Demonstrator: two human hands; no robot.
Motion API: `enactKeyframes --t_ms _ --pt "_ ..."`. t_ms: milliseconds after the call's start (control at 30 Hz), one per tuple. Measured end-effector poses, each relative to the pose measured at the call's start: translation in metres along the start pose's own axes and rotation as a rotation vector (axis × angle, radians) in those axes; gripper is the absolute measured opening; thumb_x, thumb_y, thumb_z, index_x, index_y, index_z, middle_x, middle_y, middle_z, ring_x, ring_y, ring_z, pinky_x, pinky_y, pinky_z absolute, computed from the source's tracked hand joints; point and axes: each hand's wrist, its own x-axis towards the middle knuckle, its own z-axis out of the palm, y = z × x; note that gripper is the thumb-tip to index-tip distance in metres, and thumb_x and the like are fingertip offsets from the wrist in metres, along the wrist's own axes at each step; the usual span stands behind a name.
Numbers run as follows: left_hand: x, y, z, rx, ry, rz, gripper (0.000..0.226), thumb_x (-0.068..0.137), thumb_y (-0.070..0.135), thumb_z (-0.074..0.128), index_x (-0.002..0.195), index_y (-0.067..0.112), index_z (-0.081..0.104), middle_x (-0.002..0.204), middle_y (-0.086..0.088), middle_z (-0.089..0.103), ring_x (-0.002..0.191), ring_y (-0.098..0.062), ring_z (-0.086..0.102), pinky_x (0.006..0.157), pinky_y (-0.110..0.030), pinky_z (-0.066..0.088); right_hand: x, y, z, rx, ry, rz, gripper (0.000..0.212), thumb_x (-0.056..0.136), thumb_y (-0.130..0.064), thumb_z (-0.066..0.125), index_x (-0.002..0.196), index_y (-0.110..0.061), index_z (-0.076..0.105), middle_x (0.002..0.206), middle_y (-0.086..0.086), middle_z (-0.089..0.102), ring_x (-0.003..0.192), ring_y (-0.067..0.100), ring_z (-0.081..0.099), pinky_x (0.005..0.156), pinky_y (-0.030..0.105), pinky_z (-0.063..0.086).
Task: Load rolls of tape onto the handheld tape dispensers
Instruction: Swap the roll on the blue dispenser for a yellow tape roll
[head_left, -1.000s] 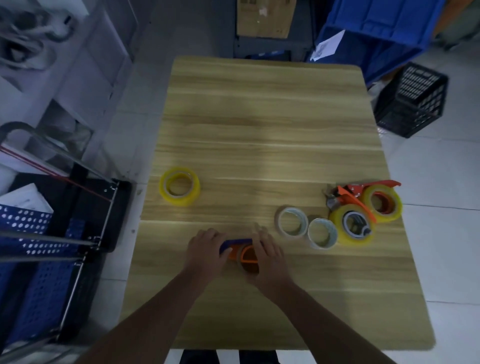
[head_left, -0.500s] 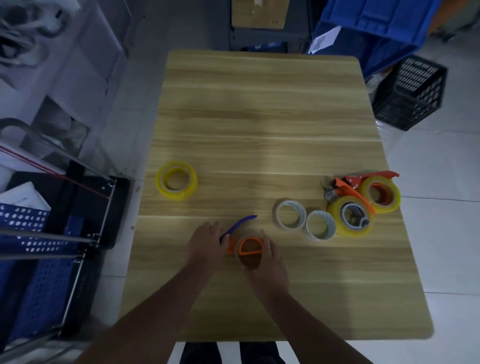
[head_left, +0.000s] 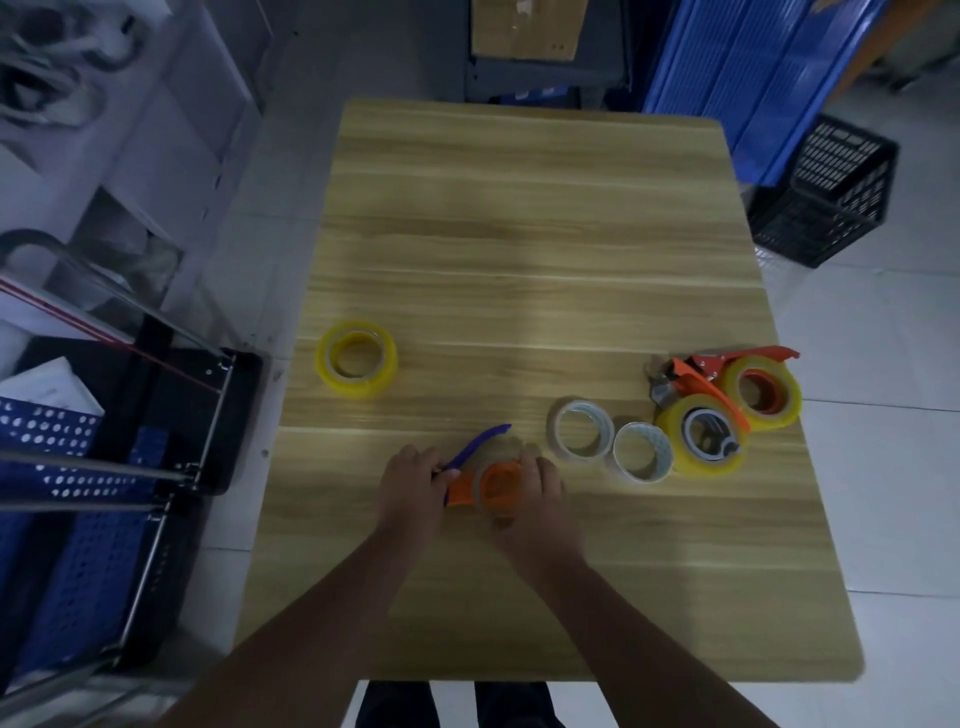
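Note:
An orange tape dispenser with a blue handle lies on the wooden table near its front edge. My left hand grips the handle end. My right hand curls round a clear tape roll seated on the dispenser's orange hub. Two clear rolls lie just to the right. Farther right are two orange dispensers loaded with yellow tape. A loose yellow roll sits at the left.
A metal cart with blue perforated bins stands off the table's left edge. A black crate and blue bins are at the back right. A cardboard box sits beyond the far edge.
The blue handle, covered by my hands before, now sticks out toward the back, and the orange hub shows between my hands. My hands stay at the same spot.

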Motion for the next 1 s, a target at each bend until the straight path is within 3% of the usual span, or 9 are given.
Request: enactKeyframes --t_ms 100,233,400,500,600,700,867,1000 --pt "0.000 0.001 -0.001 0.008 -0.021 0.022 0.018 0.082 0.036 0.068 0.093 0.022 0.068 0.091 -0.001 0.054 0.088 -0.021 0.056 0.075 -0.040 0.051 -0.006 0.004 -0.021 0.076 0.084 -0.036 0.089 0.063 -0.037 0.074 0.140 -0.024 0.033 0.138 0.000 0.041 0.121 0.019 0.050 0.089 0.036 0.053" --pt "0.000 0.001 -0.002 -0.015 -0.031 0.018 0.020 0.081 0.037 0.069 0.090 0.020 0.068 0.089 0.000 0.052 0.087 -0.021 0.055 0.074 -0.039 0.050 -0.021 0.032 -0.045 0.137 0.159 0.043 0.087 0.061 -0.043 0.078 0.137 -0.027 0.039 0.131 -0.006 0.046 0.109 0.013 0.052 0.082 0.037 0.054" --pt "-0.001 -0.003 -0.006 -0.125 -0.015 -0.032 0.021 0.077 0.040 0.073 0.084 0.020 0.069 0.085 0.003 0.053 0.080 -0.015 0.056 0.072 -0.034 0.049 -0.034 0.074 -0.025 0.044 0.112 0.207 0.090 0.062 -0.039 0.084 0.139 -0.016 0.043 0.131 0.007 0.050 0.116 0.030 0.053 0.084 0.040 0.052" --pt "0.007 -0.007 -0.020 -0.230 0.043 -0.075 0.023 0.077 0.039 0.072 0.089 0.020 0.070 0.093 0.003 0.056 0.086 -0.014 0.057 0.074 -0.028 0.043 -0.037 0.085 -0.016 0.060 0.082 0.261 0.098 0.063 -0.041 0.084 0.144 -0.015 0.036 0.140 0.010 0.043 0.124 0.031 0.047 0.090 0.041 0.048" --pt "0.032 -0.029 -0.039 -0.009 0.185 -0.049 0.041 0.079 0.037 0.069 0.117 0.025 0.060 0.117 -0.004 0.052 0.108 -0.023 0.051 0.090 -0.037 0.045 -0.040 0.089 -0.012 0.088 0.052 0.256 0.106 0.063 -0.040 0.085 0.149 -0.016 0.029 0.144 0.010 0.037 0.128 0.030 0.042 0.093 0.042 0.047" --pt "0.069 -0.041 -0.063 0.149 0.243 -0.037 0.058 0.078 0.029 0.068 0.132 0.028 0.046 0.130 -0.009 0.043 0.113 -0.033 0.044 0.094 -0.045 0.042 -0.043 0.093 -0.014 0.118 0.068 0.284 0.105 0.063 -0.045 0.083 0.149 -0.022 0.027 0.147 0.008 0.035 0.132 0.029 0.039 0.098 0.044 0.046" --pt "0.110 -0.026 -0.086 0.579 -0.038 -0.068 0.062 0.086 0.049 0.055 0.140 0.029 0.033 0.143 -0.008 0.035 0.122 -0.038 0.034 0.095 -0.050 0.035 -0.047 0.097 -0.024 0.140 0.159 0.239 0.088 0.068 -0.036 0.082 0.142 -0.027 0.037 0.140 0.006 0.042 0.125 0.028 0.045 0.096 0.042 0.046" --pt "0.107 -0.026 -0.082 0.632 -0.133 -0.079 0.061 0.089 0.048 0.053 0.142 0.026 0.033 0.142 -0.009 0.038 0.124 -0.036 0.039 0.094 -0.046 0.041 -0.047 0.092 -0.033 0.119 0.204 0.184 0.078 0.074 -0.028 0.081 0.141 -0.018 0.044 0.137 0.010 0.047 0.124 0.030 0.046 0.094 0.040 0.044"
